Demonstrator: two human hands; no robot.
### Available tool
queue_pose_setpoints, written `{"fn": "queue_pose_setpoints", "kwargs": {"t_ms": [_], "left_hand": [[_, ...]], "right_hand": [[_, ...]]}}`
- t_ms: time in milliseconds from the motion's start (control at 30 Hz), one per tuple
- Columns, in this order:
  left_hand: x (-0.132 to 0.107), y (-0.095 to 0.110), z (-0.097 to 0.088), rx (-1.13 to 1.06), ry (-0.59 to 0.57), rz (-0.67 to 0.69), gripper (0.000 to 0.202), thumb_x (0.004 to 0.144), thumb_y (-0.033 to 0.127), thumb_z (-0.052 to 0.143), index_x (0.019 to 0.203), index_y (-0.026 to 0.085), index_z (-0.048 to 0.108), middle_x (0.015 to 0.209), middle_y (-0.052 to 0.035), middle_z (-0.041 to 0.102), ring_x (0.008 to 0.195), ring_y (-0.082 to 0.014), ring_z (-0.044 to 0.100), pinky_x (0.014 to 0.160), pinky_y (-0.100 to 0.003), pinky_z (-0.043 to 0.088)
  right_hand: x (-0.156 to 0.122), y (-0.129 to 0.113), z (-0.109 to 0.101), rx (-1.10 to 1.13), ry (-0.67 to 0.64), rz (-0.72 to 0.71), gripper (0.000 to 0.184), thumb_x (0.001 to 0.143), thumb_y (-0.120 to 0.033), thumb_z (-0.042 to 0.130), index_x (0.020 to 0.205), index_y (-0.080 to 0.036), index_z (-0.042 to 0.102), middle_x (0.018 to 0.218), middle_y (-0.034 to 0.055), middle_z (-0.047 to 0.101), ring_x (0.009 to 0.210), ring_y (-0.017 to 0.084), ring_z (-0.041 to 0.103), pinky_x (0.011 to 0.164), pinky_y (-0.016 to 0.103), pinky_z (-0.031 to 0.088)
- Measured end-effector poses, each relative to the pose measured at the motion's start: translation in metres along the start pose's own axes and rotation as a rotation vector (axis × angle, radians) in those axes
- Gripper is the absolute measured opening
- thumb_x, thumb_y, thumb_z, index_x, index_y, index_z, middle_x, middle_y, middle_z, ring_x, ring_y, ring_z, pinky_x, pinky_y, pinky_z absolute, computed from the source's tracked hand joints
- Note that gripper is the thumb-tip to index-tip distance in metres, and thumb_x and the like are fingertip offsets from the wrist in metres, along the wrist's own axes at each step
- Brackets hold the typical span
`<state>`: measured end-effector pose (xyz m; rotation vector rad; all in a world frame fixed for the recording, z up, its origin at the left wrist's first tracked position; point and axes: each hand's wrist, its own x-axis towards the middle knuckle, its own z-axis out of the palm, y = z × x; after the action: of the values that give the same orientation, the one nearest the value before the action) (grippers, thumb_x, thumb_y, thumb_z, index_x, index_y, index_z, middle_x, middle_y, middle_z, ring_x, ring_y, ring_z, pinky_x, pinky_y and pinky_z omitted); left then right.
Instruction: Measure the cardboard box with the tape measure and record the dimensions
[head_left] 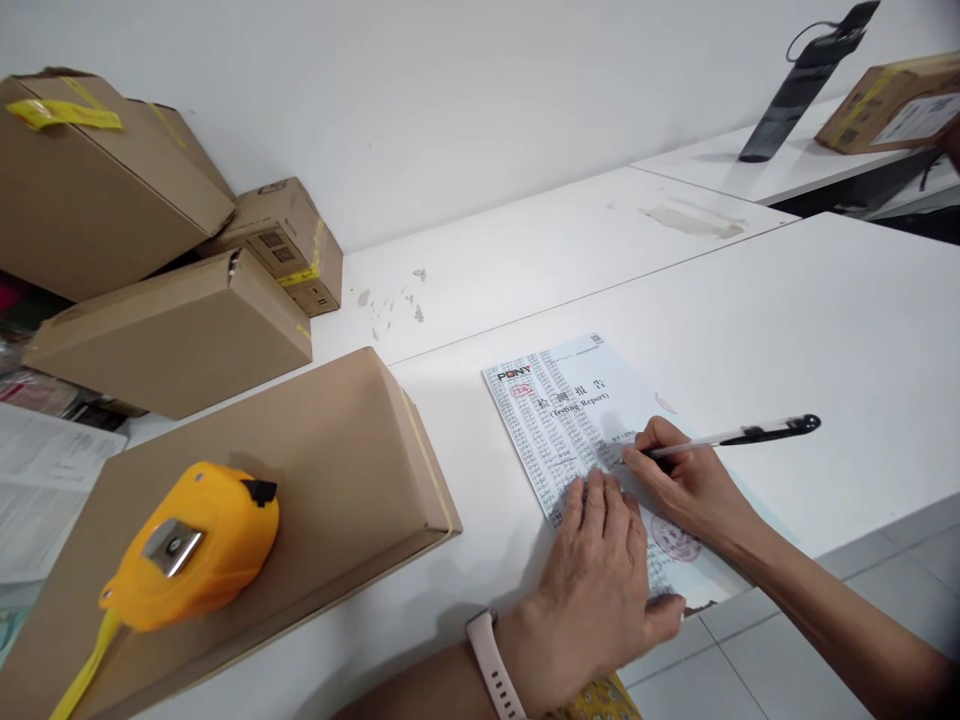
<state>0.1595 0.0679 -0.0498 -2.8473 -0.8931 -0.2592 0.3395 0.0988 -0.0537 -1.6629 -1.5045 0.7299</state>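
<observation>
A pale blue printed testing report [570, 400] lies flat on the white table, covered in dense text with red stamp marks. My right hand [694, 480] grips a pen [739, 437] with a clear barrel and black cap on its back end; its tip points down at the middle of the page. Across the lower left part of the report rests my left hand [596, 570], flat with the fingers stretched and the thumb apart, and a pink band on that wrist. Part of the print is hidden under both hands.
A cardboard box [337, 440] stands left of the report with an orange tape measure [195, 545] on top. Several more boxes [172, 330] are stacked behind it against the wall. A dark bottle [795, 90] and a taped parcel [885, 100] stand at the back right.
</observation>
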Motion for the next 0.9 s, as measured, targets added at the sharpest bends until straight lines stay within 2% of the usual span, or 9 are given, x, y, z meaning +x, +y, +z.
{"fn": "queue_pose_setpoints", "kwargs": {"t_ms": [900], "left_hand": [[0.0002, 0.0007, 0.0021, -0.008, 0.015, -0.006, 0.077, 0.098, 0.061, 0.036, 0.140, -0.001, 0.053, 0.146, -0.0232, 0.058, 0.142, -0.0343, 0.048, 0.120, -0.044, 0.032]], "right_hand": [[-0.0016, 0.0032, -0.0011, 0.037, -0.001, 0.026, 0.026, 0.090, -0.031, 0.059, 0.069, -0.025, 0.045, 0.059, -0.0047, 0.040, 0.054, 0.013, 0.032, 0.050, 0.030, 0.027]]}}
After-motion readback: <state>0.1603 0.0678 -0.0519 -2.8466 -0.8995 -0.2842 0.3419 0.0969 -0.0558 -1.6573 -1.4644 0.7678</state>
